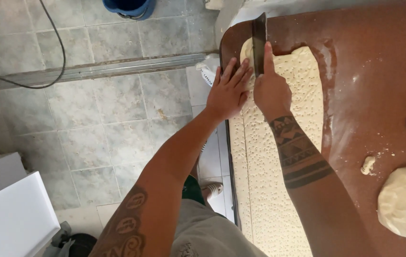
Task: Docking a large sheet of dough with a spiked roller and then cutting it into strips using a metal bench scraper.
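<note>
**Blade down the dough sheet**

Lengthwise along the brown worktop's (379, 85) left edge lies a long, flat sheet of pale dough pricked all over with small holes (279, 181), with a straight cut running down it near its left side. At the sheet's far end a dark, flat metal scraper blade (259, 40) stands upright in the dough. The right hand (272, 90) is closed around the blade's lower part, its index finger stretched along the metal. The left hand (229, 90) lies open and flat, fingers together, on the narrow strip just left of the blade, touching the right hand. Near the worktop's right edge sit a rounded lump of pale dough (405, 204) and a small dough scrap (367, 165) amid crumbs. Beyond the worktop's left edge is grey tiled floor (93, 123).
</note>
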